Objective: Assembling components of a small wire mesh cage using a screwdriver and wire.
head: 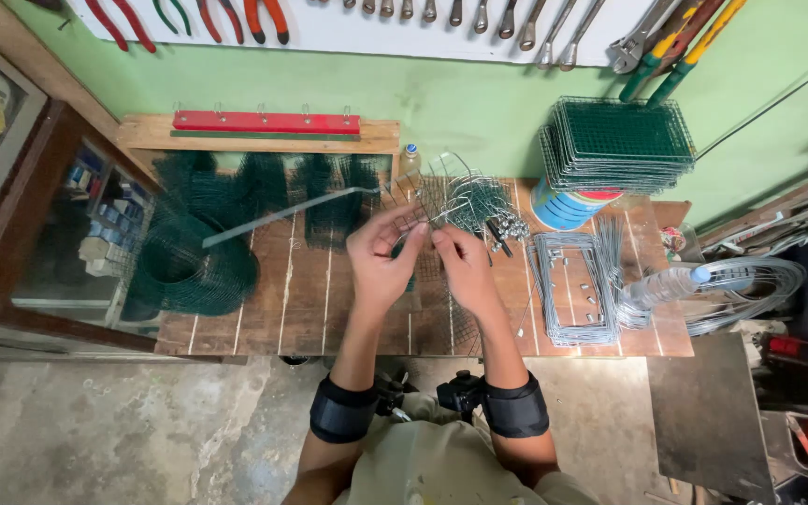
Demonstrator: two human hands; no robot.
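While I look down over the two black forearm bands, my left hand [381, 262] and right hand [465, 266] sit close together above the plank workbench [329, 309], fingertips pinched narrow on a thin bright wire piece [423, 223] held between them. The wire is too fine for me to tell its full shape; it runs up from the pinch toward a tangled bundle of bent grey wire [474, 198] lying just beyond my right fingers.

Under my palms lies a flat sheet of fine mesh [441, 299], nearly see-through against the wood. To the right of the grip rests a stack of rectangular wire frames [568, 290], smooth and silvery, and further right a clear plastic bottle [666, 283] lying on a coil of wire [750, 290]. Left of the grip a roll of dark green mesh [184, 271] curls by the bench edge, with a long grey metal strip [282, 215] slanting over it.

Past the bundle stand a blue-banded tin [563, 208] and stacked green mesh panels [617, 145]. Bare planks lie open nearest me, left of my wrists.
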